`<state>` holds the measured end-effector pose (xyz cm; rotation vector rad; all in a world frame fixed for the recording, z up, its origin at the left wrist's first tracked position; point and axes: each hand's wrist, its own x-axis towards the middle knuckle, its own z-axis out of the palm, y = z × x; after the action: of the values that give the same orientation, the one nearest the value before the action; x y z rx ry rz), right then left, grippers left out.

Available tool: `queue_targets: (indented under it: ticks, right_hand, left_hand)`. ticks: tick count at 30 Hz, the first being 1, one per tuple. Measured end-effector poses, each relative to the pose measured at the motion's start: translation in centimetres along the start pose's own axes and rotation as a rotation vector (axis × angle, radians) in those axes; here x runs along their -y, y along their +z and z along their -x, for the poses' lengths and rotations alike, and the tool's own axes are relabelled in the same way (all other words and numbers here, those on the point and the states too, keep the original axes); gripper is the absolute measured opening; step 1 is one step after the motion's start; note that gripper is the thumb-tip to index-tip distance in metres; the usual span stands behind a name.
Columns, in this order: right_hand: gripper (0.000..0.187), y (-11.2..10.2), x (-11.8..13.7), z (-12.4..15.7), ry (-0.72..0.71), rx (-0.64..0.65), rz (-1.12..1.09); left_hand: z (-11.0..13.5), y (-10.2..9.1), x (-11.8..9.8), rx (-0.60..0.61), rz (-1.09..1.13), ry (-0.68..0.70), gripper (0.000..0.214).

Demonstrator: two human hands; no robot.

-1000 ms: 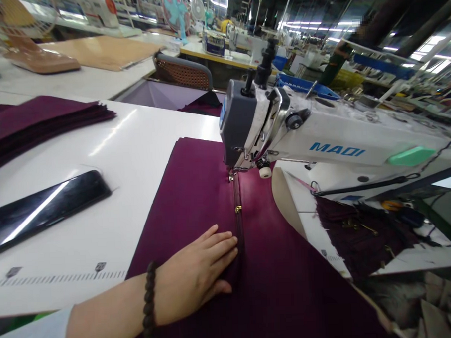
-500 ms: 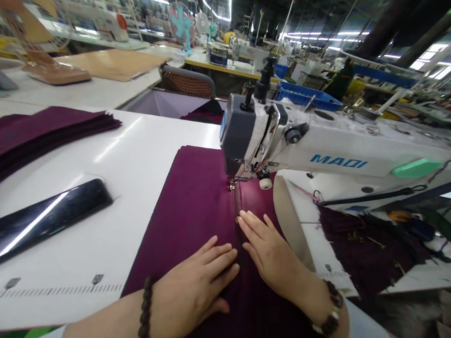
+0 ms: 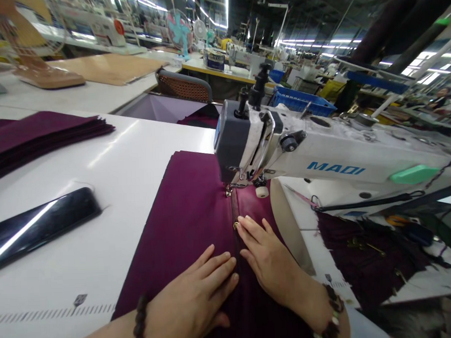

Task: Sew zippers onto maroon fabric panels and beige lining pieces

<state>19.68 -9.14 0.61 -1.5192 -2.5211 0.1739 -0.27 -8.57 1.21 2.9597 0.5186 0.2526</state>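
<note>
A maroon fabric panel (image 3: 190, 210) lies on the white table (image 3: 109, 159) and runs under the head of a white sewing machine (image 3: 322, 160). A zipper (image 3: 235, 216) with a gold pull runs down the panel's middle, from the presser foot toward me. My left hand (image 3: 195, 295) lies flat on the fabric just left of the zipper, fingers stretched out. My right hand (image 3: 269, 259) lies flat to the right of the zipper, its fingertips beside the gold pull. Both wrists wear bead bracelets.
A black phone (image 3: 37, 227) lies on the table at left. A stack of maroon pieces (image 3: 37, 135) sits at the far left. A dark heap of zippers (image 3: 367, 247) lies right of the machine. A chair back (image 3: 184, 83) and other work tables stand behind.
My right hand has come into view and settled on the fabric right of the zipper, by the pull. My left hand stays flat left of it.
</note>
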Motion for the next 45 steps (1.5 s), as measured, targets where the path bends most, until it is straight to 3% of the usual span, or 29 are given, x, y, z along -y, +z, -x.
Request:
queue_targets:
  ticks: [4, 11, 18, 30, 34, 42, 45]
  right_hand:
    - [0.045, 0.1, -0.3, -0.6, 0.016, -0.005, 0.008]
    - [0.043, 0.0, -0.9, -2.4, 0.041, 0.003, 0.012]
    - [0.041, -0.1, -2.1, -4.3, 0.039, -0.032, -0.023]
    - [0.037, -0.1, -4.1, -6.9, 0.021, -0.037, -0.002]
    - [0.032, -0.3, -4.6, -7.7, 0.015, -0.008, -0.027]
    - [0.028, -0.4, -5.1, -8.8, 0.014, 0.001, -0.014]
    - [0.026, -0.8, -4.9, -8.9, 0.004, 0.015, 0.004]
  left_hand:
    - [0.1, 0.5, 0.6, -0.027, 0.005, -0.011, 0.047]
    - [-0.6, 0.6, 2.1, 0.025, 0.001, -0.034, 0.044]
    - [-1.0, 0.7, 4.4, -0.063, 0.09, -0.068, 0.042]
    - [-2.1, 1.4, 7.4, -0.114, 0.088, -0.029, 0.036]
    - [-2.3, 1.3, 8.2, -0.082, 0.106, -0.036, 0.037]
    - [-3.4, 0.6, 8.1, -0.044, 0.1, -0.117, 0.035]
    - [-3.3, 0.5, 7.8, -0.057, 0.105, -0.136, 0.048]
